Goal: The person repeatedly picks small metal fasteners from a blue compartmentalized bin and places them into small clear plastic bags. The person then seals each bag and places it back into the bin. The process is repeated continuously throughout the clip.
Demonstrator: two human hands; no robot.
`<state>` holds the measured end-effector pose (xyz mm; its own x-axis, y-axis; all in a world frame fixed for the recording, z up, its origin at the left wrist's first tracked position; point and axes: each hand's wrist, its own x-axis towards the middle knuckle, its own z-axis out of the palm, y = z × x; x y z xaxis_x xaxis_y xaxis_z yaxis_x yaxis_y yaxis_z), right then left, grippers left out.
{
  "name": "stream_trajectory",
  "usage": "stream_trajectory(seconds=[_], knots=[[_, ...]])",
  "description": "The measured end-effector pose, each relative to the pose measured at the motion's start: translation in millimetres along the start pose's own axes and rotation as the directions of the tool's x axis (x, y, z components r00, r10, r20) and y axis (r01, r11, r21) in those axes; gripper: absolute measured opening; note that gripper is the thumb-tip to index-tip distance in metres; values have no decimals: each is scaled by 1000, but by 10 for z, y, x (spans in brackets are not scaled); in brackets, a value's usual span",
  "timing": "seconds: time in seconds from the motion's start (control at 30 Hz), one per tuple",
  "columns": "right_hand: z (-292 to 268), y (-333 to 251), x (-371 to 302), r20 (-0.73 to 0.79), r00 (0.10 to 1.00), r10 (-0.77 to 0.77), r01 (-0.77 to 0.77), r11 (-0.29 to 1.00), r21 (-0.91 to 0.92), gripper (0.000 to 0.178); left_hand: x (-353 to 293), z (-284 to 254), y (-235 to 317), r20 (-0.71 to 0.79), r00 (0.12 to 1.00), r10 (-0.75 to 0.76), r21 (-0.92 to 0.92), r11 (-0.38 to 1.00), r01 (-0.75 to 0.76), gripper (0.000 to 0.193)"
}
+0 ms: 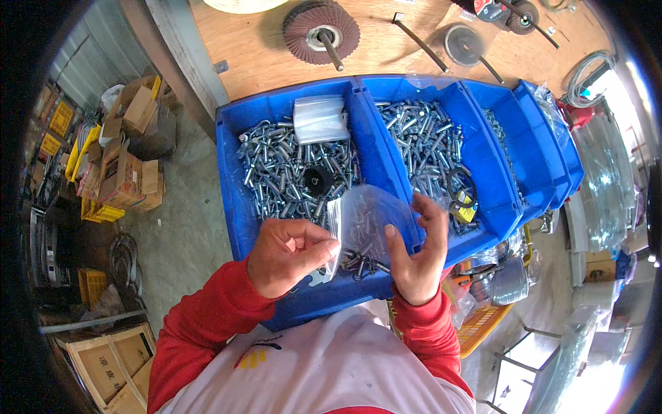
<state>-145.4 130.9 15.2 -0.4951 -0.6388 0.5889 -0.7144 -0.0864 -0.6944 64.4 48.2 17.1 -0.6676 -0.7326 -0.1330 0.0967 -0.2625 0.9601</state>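
My left hand (286,252) pinches a clear plastic bag (372,214) by its white-looking folded edge. The see-through bag spreads to the right, above the front of the left blue bin (238,165). At the bag's right side is my right hand (418,255), thumb and fingers apart; whether it touches the film I cannot tell. Metal bolts (272,155) fill the bin below, and several more show near its front, partly behind the bag. A stack of clear plastic bags (321,119) lies on the bolts at the back. In front of it sits a round black piece (318,181).
More blue bins stand in a row to the right; the second holds bolts (427,138), a black ring (462,188) and a yellow piece (466,207). Behind rises a wooden board (252,41) with a flap wheel (321,31). Cardboard boxes (121,172) stand at left, a yellow crate (483,328) at right.
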Motion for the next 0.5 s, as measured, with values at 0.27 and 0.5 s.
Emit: stream_trajectory(seconds=[0.27, 0.5], knots=[[10, -220, -156, 499, 867, -7, -141, 956, 258, 13, -66, 84, -7, 33, 964, 264, 612, 757, -228, 12], [202, 26, -291, 462, 887, 17, -248, 862, 443, 9, 56, 124, -34, 86, 966, 242, 573, 781, -247, 14]])
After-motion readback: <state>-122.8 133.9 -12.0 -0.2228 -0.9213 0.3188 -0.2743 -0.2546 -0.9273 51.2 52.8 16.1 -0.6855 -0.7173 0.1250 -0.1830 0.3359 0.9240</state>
